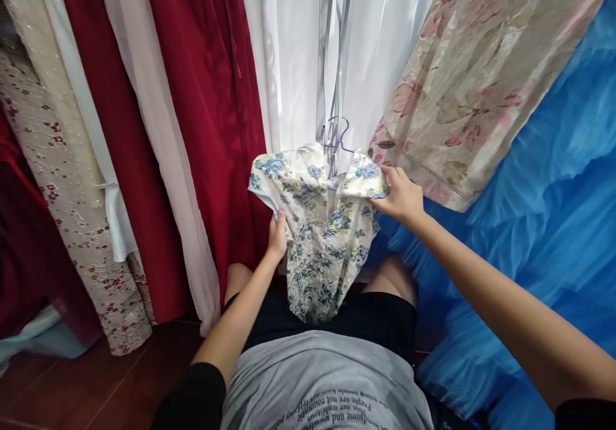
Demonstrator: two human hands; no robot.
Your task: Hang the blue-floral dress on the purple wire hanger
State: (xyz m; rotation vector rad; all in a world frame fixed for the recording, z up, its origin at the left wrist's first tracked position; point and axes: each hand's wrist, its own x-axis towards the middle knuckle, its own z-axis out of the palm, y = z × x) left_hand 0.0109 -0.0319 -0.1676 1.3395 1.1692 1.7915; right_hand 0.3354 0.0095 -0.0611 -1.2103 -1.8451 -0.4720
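A small cream garment with a blue flower print [322,237] hangs on a thin purple wire hanger [337,136] in front of me. My left hand [278,237] is closed on the garment's left side, below its short sleeve. My right hand [399,194] pinches the edge of the right sleeve and shoulder. The hanger's hook rises between strips of clear plastic cover [332,64]. The garment's lower end drapes down over my lap.
Long garments hang close all around: dark red ones [212,109], white ones [293,51], a beige pink-flowered one [481,64], a red-speckled cream one [72,224]. Blue tulle [553,224] fills the right side. Brown wooden floor [96,385] shows at lower left.
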